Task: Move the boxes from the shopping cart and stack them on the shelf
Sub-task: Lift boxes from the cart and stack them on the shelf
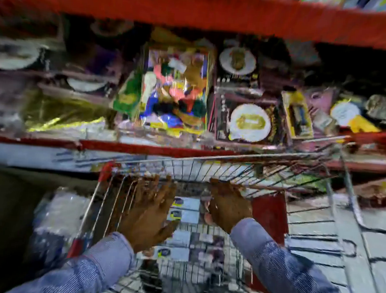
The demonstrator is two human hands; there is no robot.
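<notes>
Low in the middle of the frame, both hands reached down into the wire cart, which stood just below the shelf. The left hand and the right hand were spread flat with fingers apart, one on each side of the boxes lying in the basket; neither had closed on anything, though blur made it hard to tell whether the palms touched the box sides. At least a few boxes with pale faces and dark labels remained in the cart, running toward the lower centre of the frame. Across the middle of the frame the shelf was already crowded with colourful packs, but I could not tell whether any of those came from the cart. Judging by this, the job was well short of finished, with a lift from the cart about to start.
</notes>
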